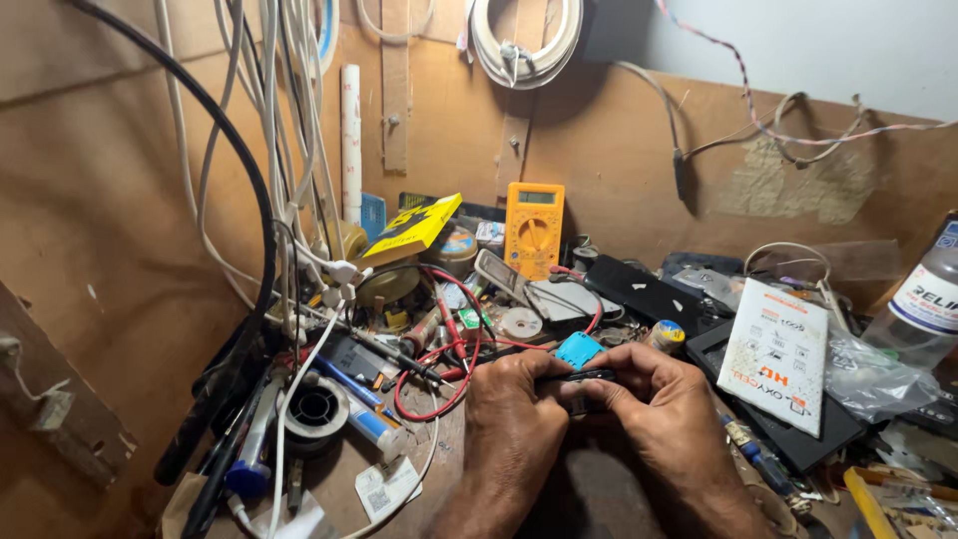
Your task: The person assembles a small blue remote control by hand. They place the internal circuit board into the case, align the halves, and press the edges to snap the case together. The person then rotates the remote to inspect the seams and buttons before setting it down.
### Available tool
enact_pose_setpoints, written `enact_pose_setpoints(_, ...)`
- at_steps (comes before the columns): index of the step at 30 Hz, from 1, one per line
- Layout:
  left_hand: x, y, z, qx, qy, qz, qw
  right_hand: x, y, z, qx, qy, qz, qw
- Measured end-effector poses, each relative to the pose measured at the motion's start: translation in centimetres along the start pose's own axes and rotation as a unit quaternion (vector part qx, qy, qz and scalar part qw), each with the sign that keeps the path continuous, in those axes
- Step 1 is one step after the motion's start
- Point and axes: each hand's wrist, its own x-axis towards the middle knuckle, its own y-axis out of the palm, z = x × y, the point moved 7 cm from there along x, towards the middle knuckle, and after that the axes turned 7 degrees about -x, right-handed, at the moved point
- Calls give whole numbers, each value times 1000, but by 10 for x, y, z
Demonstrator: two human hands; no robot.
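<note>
My left hand (511, 419) and my right hand (659, 409) meet low in the middle of the head view, both pinching a small flat black device (584, 377) between thumbs and fingers. Most of the device is hidden by my fingers. A small blue part (578, 349) lies on the bench just behind my hands. Red probe leads (454, 374) loop on the bench to the left of my left hand.
An orange multimeter (534, 228) leans on the wooden back wall. A yellow box (411, 228), a solder reel (315, 409), pens and white cables (289, 180) crowd the left. A white packet (776, 354), black devices and a clear bottle (923, 299) lie right.
</note>
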Motion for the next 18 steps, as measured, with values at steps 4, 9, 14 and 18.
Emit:
enact_pose_setpoints(4,6,-1,6,-8,-46,14,999,-2,0,1,33,30,23,999)
enact_pose_setpoints(9,9,-1,9,8,-84,32,996,1,-1,1,58,62,44,995)
enact_pose_setpoints(14,11,-1,13,1,-123,38,992,1,-4,-6,100,109,32,989)
enact_pose_setpoints(18,15,-2,19,11,-111,31,993,4,-8,-14,124,128,21,984)
